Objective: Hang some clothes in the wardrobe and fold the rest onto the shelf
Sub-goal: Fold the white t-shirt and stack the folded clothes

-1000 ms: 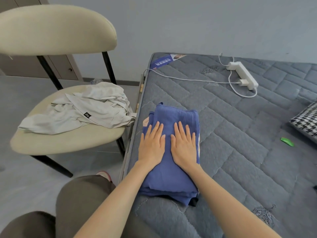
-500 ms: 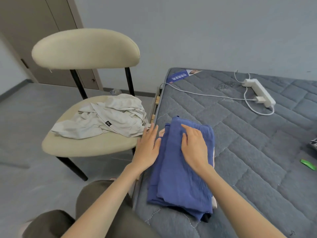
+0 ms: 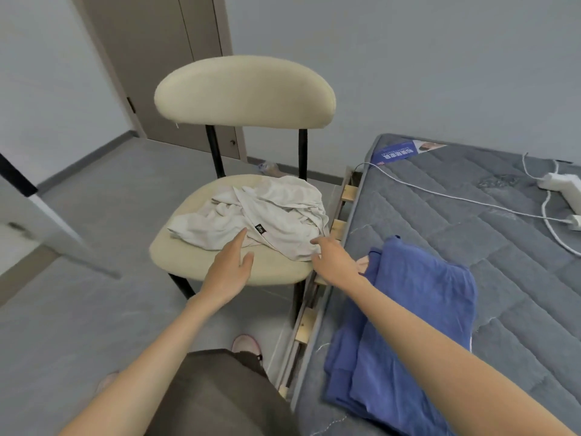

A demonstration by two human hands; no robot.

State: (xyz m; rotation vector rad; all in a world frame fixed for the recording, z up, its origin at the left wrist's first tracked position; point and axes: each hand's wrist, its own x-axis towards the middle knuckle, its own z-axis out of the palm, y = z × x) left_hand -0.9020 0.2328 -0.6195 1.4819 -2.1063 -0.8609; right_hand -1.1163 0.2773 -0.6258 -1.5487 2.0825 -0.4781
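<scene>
Grey floor [image 3: 94, 309] at far left, under pale walls [image 3: 408, 58], with a brown door [image 3: 163, 58] behind. At centre, a chair [image 3: 245, 92] facing the camera, standing just beside a bed's wooden slats [image 3: 349, 193]. On its seat, toward the back and right, a crumpled pale garment [image 3: 276, 215]. Right of the slats, a grey mattress [image 3: 471, 221] carrying a folded blue garment [image 3: 408, 325] near its left edge, a blue label [image 3: 399, 151] at the far corner, and a white cable [image 3: 440, 193] running to a power strip [image 3: 562, 184] at the right border. At the bottom, brown trousers [image 3: 220, 394] and a pink shoe [image 3: 246, 344] on the floor.

Left hand [image 3: 229, 272]: extended over the seat's front, palm turned inward, fingers straight and loosely spread, holding nothing; forefinger tip at the pale garment's near edge, contact impossible to judge. Right hand [image 3: 333, 262]: extended across from the mattress side, fingers bent at the garment's right hem; gripping or merely touching, impossible to tell.

Chair padded in a smooth cream cover, with oval back, rounded seat and thin black legs. Pale garment thin, heavily creased, bearing a small black tag [image 3: 260, 229]. Mattress quilted in diagonal stitched channels. Blue garment soft, slightly rumpled, laid in layers, with a scrap of peach cloth [image 3: 363, 263] showing at its upper left edge.
</scene>
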